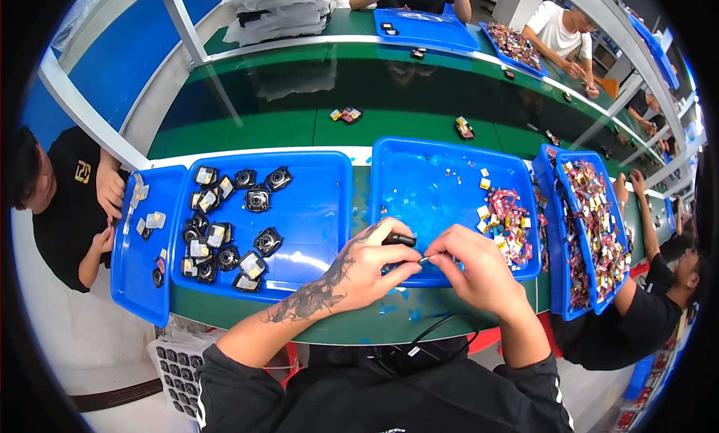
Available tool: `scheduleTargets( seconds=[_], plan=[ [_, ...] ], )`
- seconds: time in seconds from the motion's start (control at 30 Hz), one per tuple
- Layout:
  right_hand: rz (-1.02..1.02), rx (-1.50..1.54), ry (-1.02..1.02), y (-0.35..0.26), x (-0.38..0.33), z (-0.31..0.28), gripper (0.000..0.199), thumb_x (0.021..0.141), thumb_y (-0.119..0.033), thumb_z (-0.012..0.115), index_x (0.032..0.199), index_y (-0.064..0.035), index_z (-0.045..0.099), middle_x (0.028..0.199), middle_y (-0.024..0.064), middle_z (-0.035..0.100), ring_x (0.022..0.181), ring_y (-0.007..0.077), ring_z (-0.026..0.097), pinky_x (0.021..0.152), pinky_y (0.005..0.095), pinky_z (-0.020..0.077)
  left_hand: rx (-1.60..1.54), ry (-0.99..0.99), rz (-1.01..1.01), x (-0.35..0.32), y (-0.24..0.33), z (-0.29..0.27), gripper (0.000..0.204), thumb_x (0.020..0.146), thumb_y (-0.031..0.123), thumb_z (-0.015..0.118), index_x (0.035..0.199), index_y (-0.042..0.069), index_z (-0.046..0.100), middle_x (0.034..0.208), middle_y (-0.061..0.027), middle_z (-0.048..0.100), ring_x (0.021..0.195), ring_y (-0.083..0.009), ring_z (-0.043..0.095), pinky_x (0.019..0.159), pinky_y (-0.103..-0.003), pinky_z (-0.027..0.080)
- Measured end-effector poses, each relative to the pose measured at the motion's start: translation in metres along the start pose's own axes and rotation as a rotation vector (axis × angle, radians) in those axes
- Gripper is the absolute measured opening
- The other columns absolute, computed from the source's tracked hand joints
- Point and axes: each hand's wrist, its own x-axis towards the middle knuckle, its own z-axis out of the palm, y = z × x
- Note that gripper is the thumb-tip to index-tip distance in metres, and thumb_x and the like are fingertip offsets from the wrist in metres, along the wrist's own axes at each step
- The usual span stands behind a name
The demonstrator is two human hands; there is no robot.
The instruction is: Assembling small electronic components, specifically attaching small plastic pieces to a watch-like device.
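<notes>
Over the near edge of a blue tray, my left hand is closed around a black rounded part. Its thumb and forefinger reach toward my right hand. The fingertips of both hands nearly meet at a small, thin silvery piece, which my right hand pinches. Blue film scraps lie inside this tray, with a heap of small red, yellow and white parts on its right side. Left of my hands, another blue tray holds several black watch-like modules, some showing pale square pieces.
A narrow blue tray stands far left beside a seated person. Stacked blue trays, full of small parts, stand at right. Beyond runs a green conveyor belt carrying modules; other people work across it. A black cable hangs near my lap.
</notes>
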Motion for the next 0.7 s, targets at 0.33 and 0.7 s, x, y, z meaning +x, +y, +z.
scheduleTargets(
  seconds=[0.33, 0.7],
  plan=[
    [0.258, 0.375, 0.33, -0.007, -0.001, 0.032, 0.008, 0.081, 0.002, 0.07, 0.088, 0.0005, 0.066, 0.08, 0.0102, 0.066, 0.071, 0.0149, 0.066, 0.064, 0.0252, 0.054, -0.296, 0.15, -0.163, 0.0, 0.002, 0.005, 0.016, 0.079, 0.009, 0.075, 0.094, 0.004, 0.073, 0.098, -0.0073, 0.062, 0.092, -0.0174, 0.06, 0.079, -0.03, 0.049],
    [-0.148, -0.137, 0.396, -0.013, 0.008, 0.037, 0.015, 0.07, 0.005, 0.073, 0.079, -0.002, 0.064, 0.073, 0.0082, 0.063, 0.065, 0.0247, 0.063, 0.058, 0.0346, 0.0485, -0.472, 0.195, -0.284, 0.002, -0.006, 0.009, 0.014, 0.083, 0.008, 0.072, 0.094, 0.0, 0.072, 0.082, -0.0046, 0.064, 0.078, -0.0088, 0.058, 0.063, -0.024, 0.046]
  ],
)
